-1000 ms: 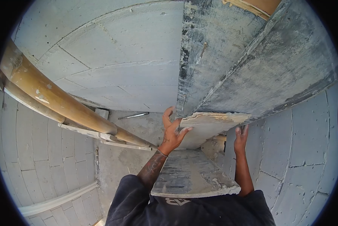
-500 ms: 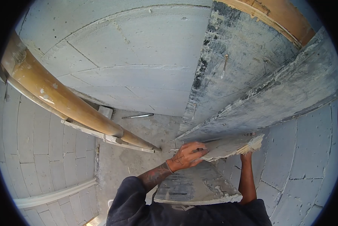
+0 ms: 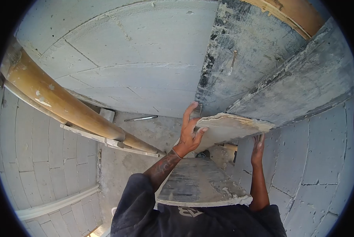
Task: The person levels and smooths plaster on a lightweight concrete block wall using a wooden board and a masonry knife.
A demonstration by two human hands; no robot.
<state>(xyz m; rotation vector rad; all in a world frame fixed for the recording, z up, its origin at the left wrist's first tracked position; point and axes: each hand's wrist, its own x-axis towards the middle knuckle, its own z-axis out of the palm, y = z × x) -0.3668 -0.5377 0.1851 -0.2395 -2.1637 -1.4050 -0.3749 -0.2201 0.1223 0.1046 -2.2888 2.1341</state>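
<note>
A short board (image 3: 236,127) with a rough, mortar-crusted edge is raised against the lower end of the long grey plank (image 3: 299,83). My left hand (image 3: 190,134) is at its left end, thumb on the near face and index finger stretched up towards the dark upright panel (image 3: 240,59). My right hand (image 3: 258,148) is raised with straight fingers, its fingertips right at the board's lower right edge. Close to my chest is another grey board (image 3: 200,181), with mortar lumps along its near edge.
A yellow-brown pole (image 3: 62,94) slants down on the left along a timber strip (image 3: 90,134). A metal rod (image 3: 140,118) lies on the concrete floor (image 3: 133,170) by a small block (image 3: 107,114). A nail (image 3: 233,63) sticks out of the panel. Block walls (image 3: 145,47) surround me.
Both hands have moved up and forward with the short board, which now meets the plank's lower end. My left fingers have spread, and my right hand has come into view below the board.
</note>
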